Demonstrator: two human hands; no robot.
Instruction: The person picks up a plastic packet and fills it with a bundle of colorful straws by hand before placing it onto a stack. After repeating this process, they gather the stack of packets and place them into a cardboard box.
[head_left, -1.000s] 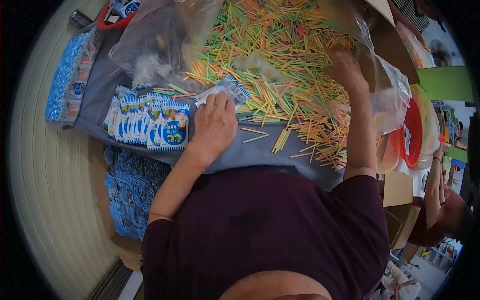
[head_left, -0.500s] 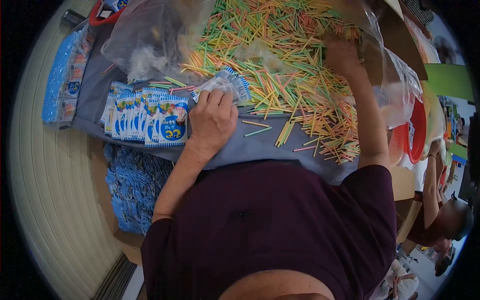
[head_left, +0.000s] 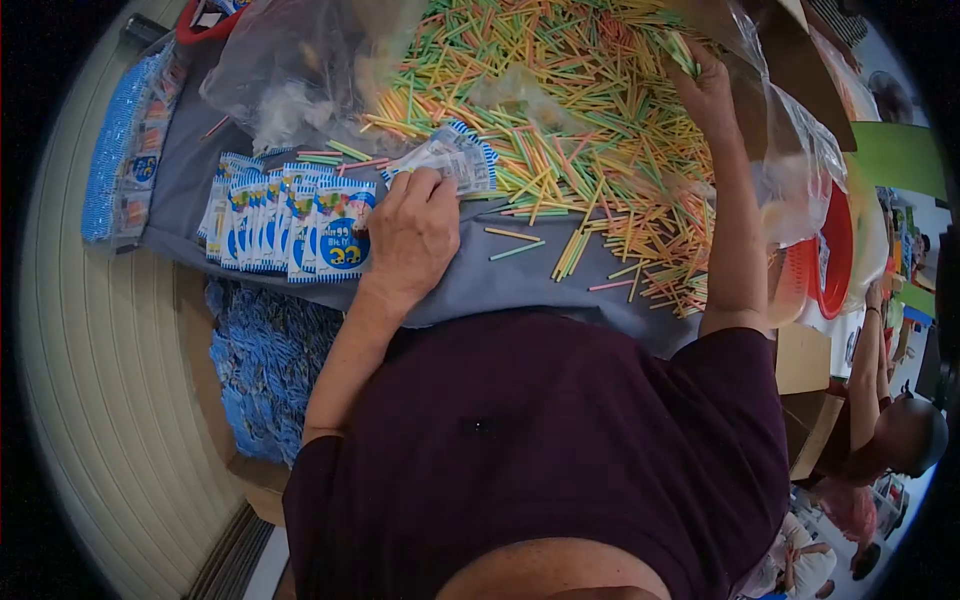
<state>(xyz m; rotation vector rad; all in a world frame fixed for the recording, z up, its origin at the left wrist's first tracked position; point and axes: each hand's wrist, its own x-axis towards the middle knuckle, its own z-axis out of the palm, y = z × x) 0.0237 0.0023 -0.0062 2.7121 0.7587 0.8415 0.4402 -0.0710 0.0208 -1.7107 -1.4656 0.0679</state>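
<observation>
My left hand (head_left: 412, 232) is closed on the lower edge of a blue-and-white packet (head_left: 462, 160), which lies tilted at the near side of the stick pile. Just left of it, a row of overlapping printed packets (head_left: 343, 235) lies on the grey cloth. At the upper right, my right hand (head_left: 708, 88) is closed around a small bunch of pale green and yellow sticks (head_left: 682, 52), held over the far side of the heap. The heap of thin coloured sticks (head_left: 570, 90) is green, yellow, orange and pink.
A blue-dotted bag (head_left: 115, 150) stands at the left edge. Below the cloth (head_left: 480, 275), a cardboard box holds many blue packets (head_left: 265, 370). Clear plastic sheeting (head_left: 310, 70) borders the pile, and a red basket (head_left: 835, 255) stands at right. A co-worker (head_left: 905, 440) is farther right.
My right hand has come up out of the heap, and a bunch of sticks now shows in its fingers. My left hand has shifted slightly left, still on the packet.
</observation>
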